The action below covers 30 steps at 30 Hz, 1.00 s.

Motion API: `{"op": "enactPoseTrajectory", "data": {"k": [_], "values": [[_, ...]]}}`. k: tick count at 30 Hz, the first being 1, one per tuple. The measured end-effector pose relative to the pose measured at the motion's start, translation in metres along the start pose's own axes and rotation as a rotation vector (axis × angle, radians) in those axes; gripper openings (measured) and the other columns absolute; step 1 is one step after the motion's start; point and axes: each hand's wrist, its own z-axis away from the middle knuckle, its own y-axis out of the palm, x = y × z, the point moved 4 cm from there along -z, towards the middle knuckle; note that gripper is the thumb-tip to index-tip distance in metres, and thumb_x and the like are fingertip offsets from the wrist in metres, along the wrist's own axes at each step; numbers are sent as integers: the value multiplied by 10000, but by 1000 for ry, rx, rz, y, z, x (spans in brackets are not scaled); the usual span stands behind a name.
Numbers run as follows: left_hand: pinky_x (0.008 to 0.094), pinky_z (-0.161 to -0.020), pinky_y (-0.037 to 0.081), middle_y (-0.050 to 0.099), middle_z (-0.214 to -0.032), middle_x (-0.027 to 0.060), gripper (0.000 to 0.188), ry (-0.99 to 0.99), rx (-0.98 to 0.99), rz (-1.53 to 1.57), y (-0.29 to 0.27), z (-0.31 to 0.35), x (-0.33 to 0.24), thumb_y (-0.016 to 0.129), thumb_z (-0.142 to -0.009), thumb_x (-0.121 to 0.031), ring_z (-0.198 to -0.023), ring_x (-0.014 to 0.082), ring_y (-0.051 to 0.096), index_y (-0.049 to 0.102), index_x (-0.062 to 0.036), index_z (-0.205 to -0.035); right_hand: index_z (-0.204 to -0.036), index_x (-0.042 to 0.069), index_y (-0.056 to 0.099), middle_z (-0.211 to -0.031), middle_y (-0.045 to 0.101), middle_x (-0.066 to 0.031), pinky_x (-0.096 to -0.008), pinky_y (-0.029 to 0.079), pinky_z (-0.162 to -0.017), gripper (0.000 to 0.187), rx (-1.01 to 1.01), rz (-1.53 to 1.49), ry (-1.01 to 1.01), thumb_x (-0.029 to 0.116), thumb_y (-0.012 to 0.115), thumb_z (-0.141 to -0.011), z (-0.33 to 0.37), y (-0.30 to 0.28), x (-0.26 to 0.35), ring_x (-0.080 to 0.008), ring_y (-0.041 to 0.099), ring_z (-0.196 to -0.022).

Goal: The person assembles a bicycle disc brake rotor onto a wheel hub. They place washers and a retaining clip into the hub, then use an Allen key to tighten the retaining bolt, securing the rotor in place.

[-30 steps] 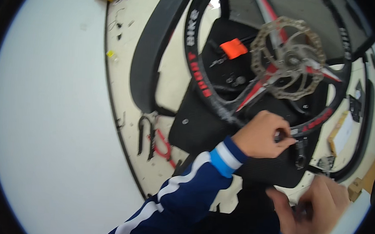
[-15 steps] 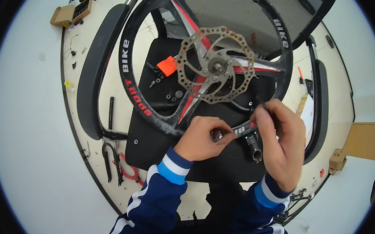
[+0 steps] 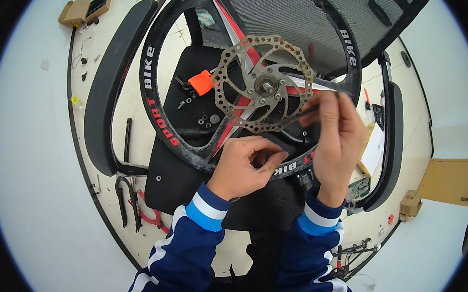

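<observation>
A black bicycle wheel (image 3: 194,153) with red and white spokes leans on an office chair. Its metal brake disc (image 3: 294,77), pierced with holes, faces me around the hub (image 3: 267,86). My right hand (image 3: 337,136) is closed in a pinch on a thin dark rod (image 3: 307,113), whose far end points at the disc's lower right edge. By the wheel's near rim, my left hand (image 3: 243,167) is curled with thumb and fingertips together. Whatever it pinches, if anything, is too small or hidden to make out.
On the chair seat (image 3: 158,200) lie an orange piece (image 3: 201,83), bolts and several washers (image 3: 209,120). Armrests (image 3: 112,85) flank the wheel. A black fork (image 3: 129,201) and a red part lie on the floor at left; cardboard boxes (image 3: 411,203) stand at right.
My right hand has moved up and left, bringing the dark rod to the disc's edge. My left hand has shifted slightly left and down, staying pinched. The view has shifted a little.
</observation>
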Motion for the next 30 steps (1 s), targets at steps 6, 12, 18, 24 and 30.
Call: {"op": "enactPoseTrajectory", "data": {"k": [6,12,18,24,30], "values": [[245,-514,370,678,-690,44,92,16,8,44,3,0,3,794,-824,-78,-539,81,475,762,-8,-874,-934,-32,644,-663,566,-13,-224,370,-528,274,200,385,43,190,543,-1058,-10,10,-10,-55,489,-585],[242,-511,367,677,-691,45,88,7,5,58,-1,-1,3,792,-830,-73,-541,70,474,760,-6,-878,-887,-51,610,-692,601,-236,-418,439,-554,204,213,467,-31,118,593,-999,-9,21,-15,-415,581,-600],[242,-507,368,674,-687,50,95,10,21,114,2,0,6,783,-831,-57,-540,65,478,756,4,-900,-869,-48,594,-683,577,-244,-427,423,-546,211,179,515,-50,119,597,-998,-11,25,-15,-422,566,-598],[304,-552,467,695,-749,131,120,5,23,113,4,0,3,761,-847,-70,-570,197,604,741,10,-935,-868,-50,594,-663,565,-241,-422,418,-538,211,177,508,-78,120,606,-993,-9,27,-18,-422,557,-585],[308,-562,482,696,-742,128,114,-31,-12,106,2,-3,1,762,-854,-74,-585,199,634,728,18,-911,-903,-57,619,-669,583,-239,-407,427,-539,197,140,513,-79,119,614,-989,-9,28,-21,-405,565,-576]]}}
